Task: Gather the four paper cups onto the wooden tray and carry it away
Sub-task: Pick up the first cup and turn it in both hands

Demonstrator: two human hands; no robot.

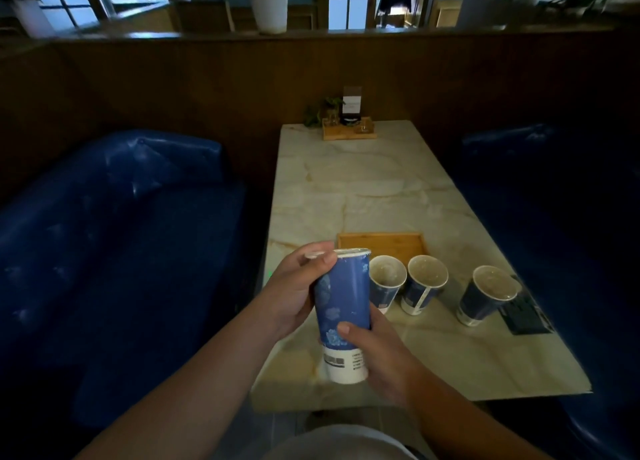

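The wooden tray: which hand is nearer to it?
Left. The left hand grips the held cup's rim just before the wooden tray; the right hand holds its base, farther back.

Both forearms bare, no sleeves in view; pale grey garment (341,442) at the bottom edge.

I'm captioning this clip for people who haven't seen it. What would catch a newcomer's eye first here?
First, the tall blue paper cup held up near the camera, the left hand gripping near its rim and the right hand near its base. Behind it, three more cups stand on the pale marble table, none yet on the empty wooden tray just beyond them. Blue bench seats flank the table.
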